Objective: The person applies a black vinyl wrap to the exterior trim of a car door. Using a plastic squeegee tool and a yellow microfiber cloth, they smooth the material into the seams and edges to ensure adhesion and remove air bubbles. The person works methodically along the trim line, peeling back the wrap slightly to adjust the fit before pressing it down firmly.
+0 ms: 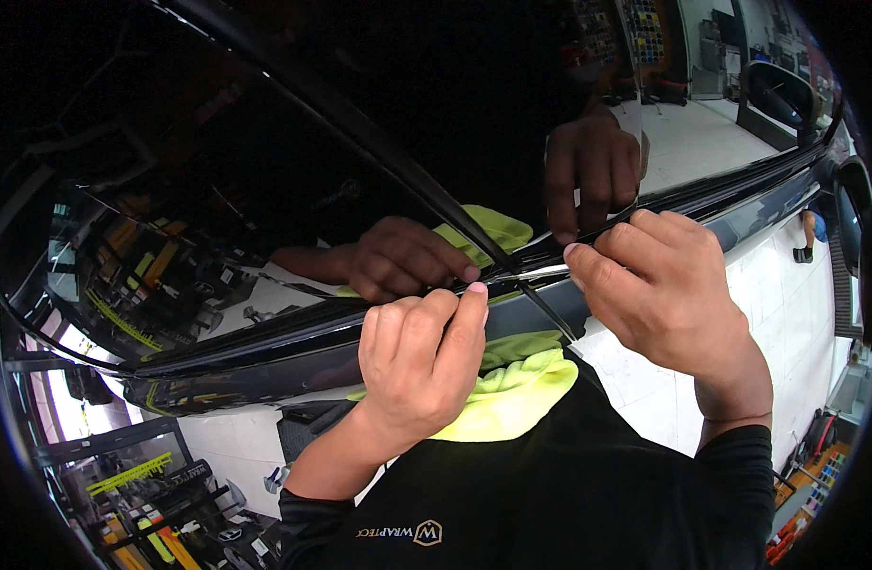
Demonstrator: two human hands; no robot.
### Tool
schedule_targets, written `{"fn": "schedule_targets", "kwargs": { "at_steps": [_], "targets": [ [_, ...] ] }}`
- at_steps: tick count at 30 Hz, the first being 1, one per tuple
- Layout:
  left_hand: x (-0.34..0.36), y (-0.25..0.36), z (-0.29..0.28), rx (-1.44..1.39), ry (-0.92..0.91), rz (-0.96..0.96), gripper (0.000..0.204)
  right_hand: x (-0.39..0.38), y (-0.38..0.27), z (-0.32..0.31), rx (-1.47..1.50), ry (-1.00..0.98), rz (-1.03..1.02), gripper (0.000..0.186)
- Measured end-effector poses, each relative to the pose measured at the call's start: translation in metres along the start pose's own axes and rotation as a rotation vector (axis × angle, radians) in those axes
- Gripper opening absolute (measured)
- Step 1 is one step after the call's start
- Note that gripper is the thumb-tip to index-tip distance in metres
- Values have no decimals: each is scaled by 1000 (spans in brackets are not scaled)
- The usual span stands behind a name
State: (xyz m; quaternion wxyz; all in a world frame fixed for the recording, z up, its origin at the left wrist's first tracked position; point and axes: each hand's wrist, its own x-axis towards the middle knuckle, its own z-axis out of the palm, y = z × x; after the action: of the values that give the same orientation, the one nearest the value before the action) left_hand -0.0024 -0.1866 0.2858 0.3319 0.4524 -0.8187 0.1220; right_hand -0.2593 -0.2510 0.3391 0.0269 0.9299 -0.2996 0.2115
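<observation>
- While both hands are working at the base of the car's dark glossy windows, a thin, silvery, straight strip [547, 273] is spanning the gap between them, just above the narrow door seam [550, 315].
- Left hand [417, 356]: fingers are curling, thumb and index are coming close at the strip's left end; can't tell whether they're pinching it or only pressing.
- Right hand [659, 285]: fingers are bending inward, thumb is meeting the strip's right end; can't tell if it's gripping.
- Long black window-base trim [265, 337] is running out past the left hand, above the dark grey door panel [265, 380].
- Black diagonal pillar [426, 190] is coming down between the windows, ending near the strip.
- Glass is mirroring both hands.
- Bright yellow-green soft cloth [517, 404] is sitting between the door and the black long-sleeved shirt [550, 494], below the strip; its support isn't showing.
- White tiled floor [787, 313] is showing at right.
</observation>
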Motion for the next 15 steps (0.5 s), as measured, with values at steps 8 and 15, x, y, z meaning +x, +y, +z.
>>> {"fn": "schedule_targets", "kwargs": {
  "at_steps": [8, 15],
  "targets": [
    [-6, -4, 7, 82, 12, 127, 39, 3, -5, -1, 9, 17, 28, 29],
    [-7, 5, 7, 118, -38, 91, 42, 5, -4, 0, 85, 33, 72, 18]
  ]
}}
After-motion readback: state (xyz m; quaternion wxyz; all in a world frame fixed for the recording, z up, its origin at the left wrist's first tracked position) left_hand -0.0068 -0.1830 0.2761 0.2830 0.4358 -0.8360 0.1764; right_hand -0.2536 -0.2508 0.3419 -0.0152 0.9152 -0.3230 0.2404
